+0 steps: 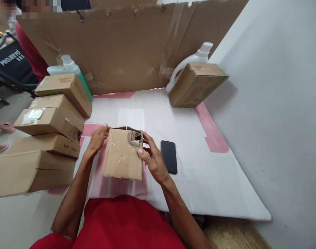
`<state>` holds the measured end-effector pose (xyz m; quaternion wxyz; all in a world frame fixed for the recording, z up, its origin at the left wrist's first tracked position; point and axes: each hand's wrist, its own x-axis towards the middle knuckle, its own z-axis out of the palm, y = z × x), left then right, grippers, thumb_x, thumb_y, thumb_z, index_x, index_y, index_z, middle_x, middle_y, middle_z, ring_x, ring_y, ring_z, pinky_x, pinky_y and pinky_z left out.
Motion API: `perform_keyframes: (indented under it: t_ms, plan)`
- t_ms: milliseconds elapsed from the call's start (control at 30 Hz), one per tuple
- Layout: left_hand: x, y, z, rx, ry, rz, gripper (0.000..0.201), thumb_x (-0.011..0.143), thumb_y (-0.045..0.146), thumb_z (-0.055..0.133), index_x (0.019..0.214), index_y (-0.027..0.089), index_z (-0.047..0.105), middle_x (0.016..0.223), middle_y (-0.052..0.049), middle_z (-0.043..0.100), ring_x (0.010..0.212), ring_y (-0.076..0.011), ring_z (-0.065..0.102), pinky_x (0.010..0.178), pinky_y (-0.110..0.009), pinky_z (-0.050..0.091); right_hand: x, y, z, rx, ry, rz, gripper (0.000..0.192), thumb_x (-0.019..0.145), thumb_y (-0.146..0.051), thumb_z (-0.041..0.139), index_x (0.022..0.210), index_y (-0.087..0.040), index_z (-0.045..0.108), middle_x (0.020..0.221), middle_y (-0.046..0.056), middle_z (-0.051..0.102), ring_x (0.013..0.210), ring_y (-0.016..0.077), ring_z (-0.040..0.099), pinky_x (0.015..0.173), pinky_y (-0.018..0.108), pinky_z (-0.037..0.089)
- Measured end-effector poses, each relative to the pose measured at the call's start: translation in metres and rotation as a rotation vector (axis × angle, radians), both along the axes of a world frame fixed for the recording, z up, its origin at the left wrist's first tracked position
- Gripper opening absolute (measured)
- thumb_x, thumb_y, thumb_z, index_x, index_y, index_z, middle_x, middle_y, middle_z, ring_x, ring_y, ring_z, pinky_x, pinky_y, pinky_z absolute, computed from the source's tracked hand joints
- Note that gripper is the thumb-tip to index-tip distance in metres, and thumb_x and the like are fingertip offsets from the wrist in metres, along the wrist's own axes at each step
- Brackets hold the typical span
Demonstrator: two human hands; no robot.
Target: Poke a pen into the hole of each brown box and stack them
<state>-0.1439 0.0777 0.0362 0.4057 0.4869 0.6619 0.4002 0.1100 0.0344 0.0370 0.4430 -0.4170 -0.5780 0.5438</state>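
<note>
both hands clamp the small taped box (123, 158) mid-counter (199, 180), left hand (97, 139) on its far-left corner, right hand (151, 157) by the torn hole, so tape may rip cardboard or a jerk may knock the phone (169, 156) just beside.

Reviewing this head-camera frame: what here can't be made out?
- Contents of the small box: dark inside the torn hole.
- Left hand fingertips: behind the box.
- Green bottle and white jug: lower parts behind cartons.
- Sticker on the stacked cartons: too small.
</note>
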Motion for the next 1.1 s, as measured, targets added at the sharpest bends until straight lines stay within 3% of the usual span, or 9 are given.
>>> perform_keyframes:
  t_ms: [67,167,267,400,600,767,867,967,1100]
  plan:
    - [0.003,-0.003,0.024,0.130,0.012,-0.037,0.068,0.102,0.070,0.036,0.126,0.016,0.071,0.123,-0.014,0.075,0.118,-0.0304,0.069,0.105,-0.048,0.052,0.000,0.003,0.004,0.002,-0.003,-0.002,0.063,0.096,-0.050,0.064,0.154,-0.031,0.049,0.156,0.011,0.052,0.135,0.0316,0.056,0.103,0.047,0.055]
    - [0.021,-0.016,0.057,0.341,0.236,-0.195,0.052,0.100,0.058,0.054,0.137,0.023,0.066,0.139,-0.010,0.069,0.132,-0.0290,0.061,0.114,-0.045,0.046,0.000,0.006,0.011,0.041,-0.015,0.040,0.060,0.095,-0.047,0.066,0.151,-0.033,0.053,0.155,0.009,0.054,0.136,0.0306,0.055,0.102,0.046,0.055]
    - [0.042,-0.030,0.072,0.377,0.486,-0.308,0.041,0.096,0.045,0.065,0.130,0.023,0.070,0.124,-0.008,0.074,0.118,-0.0274,0.067,0.105,-0.042,0.051,0.000,0.007,0.017,0.053,-0.036,0.057,0.053,0.095,-0.045,0.067,0.146,-0.034,0.057,0.151,0.007,0.058,0.134,0.0292,0.057,0.099,0.043,0.055]
    - [0.054,-0.040,0.072,0.388,0.553,-0.294,0.023,0.099,0.038,0.063,0.112,0.023,0.074,0.109,-0.005,0.077,0.105,-0.0243,0.070,0.095,-0.039,0.053,-0.001,0.012,0.026,0.019,-0.043,0.009,0.032,0.101,-0.044,0.057,0.125,-0.027,0.069,0.130,0.006,0.072,0.118,0.0242,0.068,0.087,0.035,0.057]
    - [0.050,-0.038,0.072,0.268,0.546,-0.278,0.027,0.094,0.049,0.066,0.098,0.025,0.075,0.099,-0.004,0.078,0.092,-0.0244,0.072,0.084,-0.038,0.054,-0.016,0.024,0.042,0.151,-0.265,-0.052,0.020,0.096,-0.026,0.056,0.096,-0.023,0.076,0.093,0.002,0.078,0.084,0.0176,0.071,0.075,0.029,0.054]
    - [0.043,-0.034,0.071,0.252,0.625,-0.255,0.030,0.087,0.054,0.071,0.097,0.027,0.076,0.097,-0.004,0.079,0.086,-0.0266,0.074,0.079,-0.039,0.056,-0.021,0.025,0.037,0.167,-0.178,-0.010,0.030,0.105,-0.039,0.050,0.103,-0.025,0.077,0.107,0.004,0.079,0.097,0.0201,0.073,0.084,0.033,0.056]
    - [0.043,-0.032,0.068,0.280,0.595,-0.262,0.029,0.089,0.052,0.068,0.104,0.029,0.078,0.103,-0.004,0.080,0.094,-0.0281,0.075,0.084,-0.040,0.057,-0.002,0.029,0.022,0.068,-0.189,-0.155,0.034,0.104,-0.050,0.053,0.111,-0.024,0.074,0.112,0.006,0.078,0.092,0.0208,0.073,0.075,0.032,0.057]
    - [0.046,-0.032,0.066,0.269,0.596,-0.253,0.026,0.091,0.050,0.065,0.098,0.030,0.079,0.098,-0.004,0.081,0.091,-0.0289,0.075,0.081,-0.043,0.057,0.027,0.032,-0.001,-0.048,-0.603,-0.320,0.030,0.102,-0.044,0.056,0.091,-0.021,0.071,0.087,0.007,0.075,0.079,0.0238,0.071,0.073,0.035,0.052]
    - [0.050,-0.033,0.064,0.282,0.595,-0.247,0.022,0.092,0.047,0.064,0.096,0.030,0.079,0.096,-0.004,0.081,0.087,-0.0282,0.075,0.078,-0.043,0.057,0.043,0.029,-0.036,-0.274,-1.111,-0.127,0.030,0.099,-0.044,0.063,0.083,-0.019,0.069,0.085,0.015,0.075,0.083,0.0302,0.072,0.073,0.037,0.047]
